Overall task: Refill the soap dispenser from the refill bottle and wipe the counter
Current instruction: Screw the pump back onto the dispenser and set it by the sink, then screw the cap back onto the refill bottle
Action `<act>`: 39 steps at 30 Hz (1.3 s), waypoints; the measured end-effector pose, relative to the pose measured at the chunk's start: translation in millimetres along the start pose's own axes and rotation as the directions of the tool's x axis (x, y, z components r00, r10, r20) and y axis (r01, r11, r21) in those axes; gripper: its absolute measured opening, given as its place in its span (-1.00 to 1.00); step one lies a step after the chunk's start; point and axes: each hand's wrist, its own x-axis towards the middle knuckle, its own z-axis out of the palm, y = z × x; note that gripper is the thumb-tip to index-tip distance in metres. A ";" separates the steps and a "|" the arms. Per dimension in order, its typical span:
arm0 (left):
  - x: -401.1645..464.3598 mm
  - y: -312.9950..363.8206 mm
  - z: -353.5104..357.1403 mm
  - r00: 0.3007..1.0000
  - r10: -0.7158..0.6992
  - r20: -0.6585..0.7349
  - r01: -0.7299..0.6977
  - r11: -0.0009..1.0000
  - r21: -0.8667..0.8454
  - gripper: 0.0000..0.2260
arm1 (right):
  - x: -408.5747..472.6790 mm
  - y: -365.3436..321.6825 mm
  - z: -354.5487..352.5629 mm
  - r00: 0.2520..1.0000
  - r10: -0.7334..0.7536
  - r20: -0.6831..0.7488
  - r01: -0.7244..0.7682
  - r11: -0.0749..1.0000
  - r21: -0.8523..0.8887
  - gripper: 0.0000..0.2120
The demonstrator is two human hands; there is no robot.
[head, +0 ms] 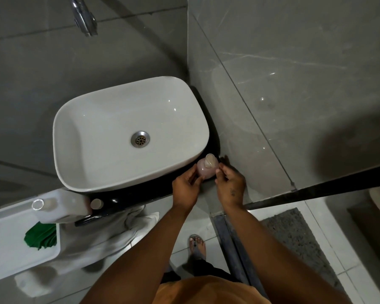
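A small pink soap dispenser [206, 168] with a pale pump head stands on the black counter [140, 197], in the corner right of the white basin. My left hand [185, 189] cups its left side. My right hand [229, 185] touches its right side, fingertips near the pump. A large pale refill bottle [62, 207] with its neck open lies at the counter's left end. Its round cap [96, 203] rests on the counter beside it. A green cloth [41, 235] lies in a white tray at lower left.
The white basin [75, 128] with a metal drain fills most of the counter. A chrome tap [83, 16] juts out above it. A grey tiled wall rises on the right. A white towel [132, 222] hangs below the counter's front edge. The white tray [9, 260] sits left.
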 end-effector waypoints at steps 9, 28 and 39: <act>-42.3 -31.0 -79.2 0.967 -0.195 -0.161 0.191 0.981 -0.040 -0.52 | -41.6 13.7 37.5 0.936 0.341 0.088 -0.352 0.921 0.168 -0.59; -107.9 -54.8 -373.9 0.896 -0.205 -0.393 0.285 0.946 0.157 -0.17 | -175.3 -31.2 273.0 0.867 0.185 0.463 -0.003 0.930 -0.367 -0.44; -71.5 -52.8 -386.3 0.968 -0.127 -0.214 0.151 0.983 0.102 -0.28 | -171.2 -37.5 278.2 0.872 0.065 0.485 0.150 0.907 -0.393 -0.70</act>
